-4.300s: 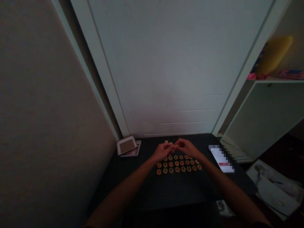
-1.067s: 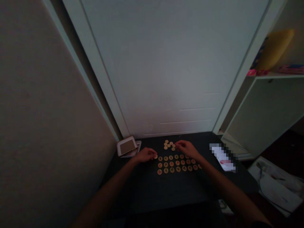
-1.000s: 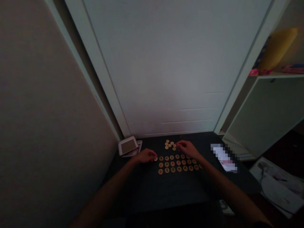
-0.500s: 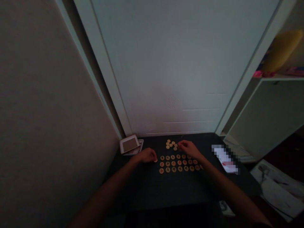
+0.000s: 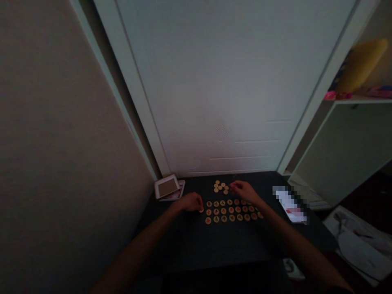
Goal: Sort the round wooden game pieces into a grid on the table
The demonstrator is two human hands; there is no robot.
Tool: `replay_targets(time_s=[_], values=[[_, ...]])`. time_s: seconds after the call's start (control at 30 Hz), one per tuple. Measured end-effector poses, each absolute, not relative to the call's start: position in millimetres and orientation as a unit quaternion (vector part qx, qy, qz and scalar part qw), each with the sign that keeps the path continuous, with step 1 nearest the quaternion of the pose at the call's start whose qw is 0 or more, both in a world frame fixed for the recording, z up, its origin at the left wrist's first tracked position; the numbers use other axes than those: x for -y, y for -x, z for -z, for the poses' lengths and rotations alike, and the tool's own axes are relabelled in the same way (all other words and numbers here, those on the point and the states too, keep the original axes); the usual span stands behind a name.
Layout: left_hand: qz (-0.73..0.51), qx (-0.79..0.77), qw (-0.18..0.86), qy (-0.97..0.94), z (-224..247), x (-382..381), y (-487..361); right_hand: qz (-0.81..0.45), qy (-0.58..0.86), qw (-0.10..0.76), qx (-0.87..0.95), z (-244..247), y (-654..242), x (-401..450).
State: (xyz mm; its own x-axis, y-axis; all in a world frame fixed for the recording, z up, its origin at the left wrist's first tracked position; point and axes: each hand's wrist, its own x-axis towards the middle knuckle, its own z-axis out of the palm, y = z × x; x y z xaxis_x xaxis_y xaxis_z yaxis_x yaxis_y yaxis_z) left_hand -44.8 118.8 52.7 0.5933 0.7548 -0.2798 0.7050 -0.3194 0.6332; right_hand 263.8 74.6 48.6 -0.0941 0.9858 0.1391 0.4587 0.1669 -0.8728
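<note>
Round wooden pieces with red or dark characters lie in three rows (image 5: 231, 210) on the dark table (image 5: 196, 249). Behind the rows sits a loose cluster of several plain-looking pieces (image 5: 219, 187). My left hand (image 5: 193, 201) is closed on a round piece (image 5: 201, 210), just left of the middle row. At the right edge of the cluster is my right hand (image 5: 241, 191), its thumb and fingers pinched together; what they hold, if anything, is too small to make out. My right forearm covers the right ends of the rows.
Two stacked light-rimmed trays or frames (image 5: 168, 188) lie at the table's back left. A phone-like object with a bright, blurred screen (image 5: 290, 206) is on the right. A white panel (image 5: 220, 90) rises behind the table, and a wall stands at the left.
My left hand has moved slightly toward me with the round piece, from beside the back row to beside the middle row. My right hand has barely moved.
</note>
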Motion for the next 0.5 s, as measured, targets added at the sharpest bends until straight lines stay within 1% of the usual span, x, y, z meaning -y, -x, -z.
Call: replay_targets(time_s=[0.13, 0.3, 0.5], values=[[-0.052, -0.474, 0.345, -0.808, -53, -123, 43, -0.335, 0.55, 0.393, 0.656, -47, -267, -75], [-0.002, -0.494, 0.3, -0.816, -54, -133, 39, -0.346, 0.55, 0.397, 0.648, -43, -270, -74], [-0.004, -0.494, 0.313, -0.811, -41, -143, 39, -0.339, 0.553, 0.407, 0.644, -43, -271, -75]])
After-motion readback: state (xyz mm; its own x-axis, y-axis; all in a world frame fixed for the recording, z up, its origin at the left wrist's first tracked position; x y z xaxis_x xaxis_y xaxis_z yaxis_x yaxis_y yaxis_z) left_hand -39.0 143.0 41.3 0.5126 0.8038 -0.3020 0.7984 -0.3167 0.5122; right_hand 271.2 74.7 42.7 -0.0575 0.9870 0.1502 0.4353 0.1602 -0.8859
